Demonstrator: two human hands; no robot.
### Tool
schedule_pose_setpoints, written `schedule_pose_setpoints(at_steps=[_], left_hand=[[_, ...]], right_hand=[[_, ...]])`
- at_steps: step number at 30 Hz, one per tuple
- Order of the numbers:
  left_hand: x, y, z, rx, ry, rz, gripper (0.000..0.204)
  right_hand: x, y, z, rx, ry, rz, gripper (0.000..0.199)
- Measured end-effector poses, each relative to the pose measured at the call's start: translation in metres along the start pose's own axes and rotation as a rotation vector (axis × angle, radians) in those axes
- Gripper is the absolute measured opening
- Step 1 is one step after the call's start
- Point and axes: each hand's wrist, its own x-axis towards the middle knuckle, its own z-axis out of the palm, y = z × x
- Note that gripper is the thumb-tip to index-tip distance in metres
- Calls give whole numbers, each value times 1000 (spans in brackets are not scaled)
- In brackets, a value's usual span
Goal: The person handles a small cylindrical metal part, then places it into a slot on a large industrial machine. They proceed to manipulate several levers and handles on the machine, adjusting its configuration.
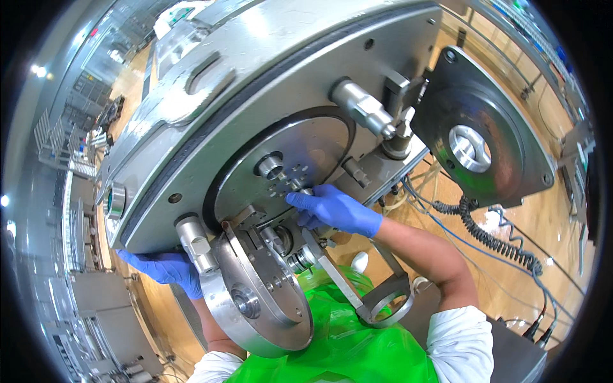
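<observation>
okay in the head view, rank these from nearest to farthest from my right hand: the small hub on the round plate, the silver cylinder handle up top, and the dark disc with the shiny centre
From the right hand:
1. Small hub, just left of the fingertips on the round plate.
2. Silver cylinder handle, above the hand.
3. Dark disc, far upper right.

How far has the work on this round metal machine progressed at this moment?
Already done, it seems: the dark round cover is swung open at the right, and a round steel disc hangs swung out below. In hand: the right hand, in a blue glove, has its fingers at the small holes of the inner plate, while the left hand steadies the machine's lower edge. What remains cannot be judged.
</observation>
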Motion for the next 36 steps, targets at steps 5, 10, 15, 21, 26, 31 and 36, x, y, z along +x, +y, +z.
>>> schedule_pose_setpoints(at_steps=[5, 10, 15, 21, 26, 31, 36], left_hand=[[-11, -2, 12, 123, 134, 150, 59], [-7, -11, -4, 290, 29, 215, 57], [-12, -6, 6, 155, 10, 108, 55], [-8, -9, 8, 40, -65, 137, 56], [1, -20, -1, -6, -195, 184, 52], [-6, 1, 15, -101, -176, 90, 49], [-3, -7, 12, -65, -156, 147, 49]], right_hand=[[20, 16, 11, 219, 28, 27, 48], [-6, 37, 6, -125, 121, -412, 43], [-73, -5, 20, -140, 190, -624, 52], [-101, -31, 37, 39, 193, -618, 58], [-116, -47, 50, -41, 297, -630, 50], [-114, -52, 61, -375, 520, -711, 52], [-116, -53, 62, -477, 603, -794, 50]])
